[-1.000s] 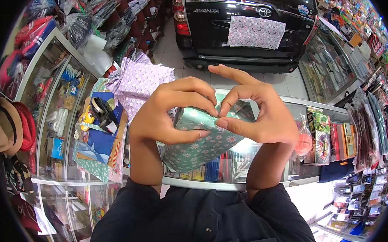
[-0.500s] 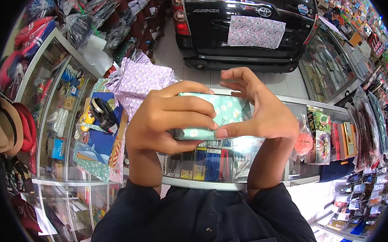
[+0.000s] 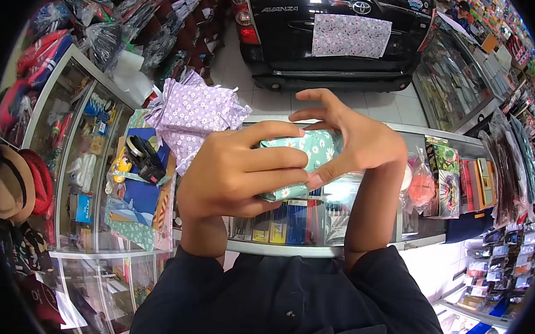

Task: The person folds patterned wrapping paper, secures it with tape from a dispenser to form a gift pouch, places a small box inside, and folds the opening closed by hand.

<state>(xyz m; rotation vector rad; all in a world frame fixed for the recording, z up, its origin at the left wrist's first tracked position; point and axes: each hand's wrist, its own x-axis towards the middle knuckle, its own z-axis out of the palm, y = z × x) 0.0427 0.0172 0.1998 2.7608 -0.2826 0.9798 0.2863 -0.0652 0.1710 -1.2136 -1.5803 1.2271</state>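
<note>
Hat [image 3: 11, 184] at far left, on its side by the glass case. Next, tape dispenser [image 3: 144, 160], upper part of blue sheet [image 3: 136, 193], patterned paper sticking out underneath. Purple floral bundle [image 3: 198, 109] just beyond the sheet, paper around it, edges sticking up in loose folds.

Left hand [image 3: 231, 171]: closed, fingers spread across green packet [image 3: 320, 148], near grip, has hold of it. Packet is in midair over glass counter [image 3: 275, 248], between the two hands, tilted. Daisy-print paper is around it; the faces in view look covered, so the covering seems well along. Underside and the end inside the left palm hidden; can't tell if flaps there are shut or taped. No tape visible on packet. Whatever is left looks like small edge work, judging by the snug shape.

Right hand [image 3: 365, 142]: wide, thumb against packet by the left fingertips, upper fingers curled and lifted off it. Not a full grip.

Boxes [image 3: 447, 194] standing further right. Car [image 3: 332, 31] beyond the counter.
</note>
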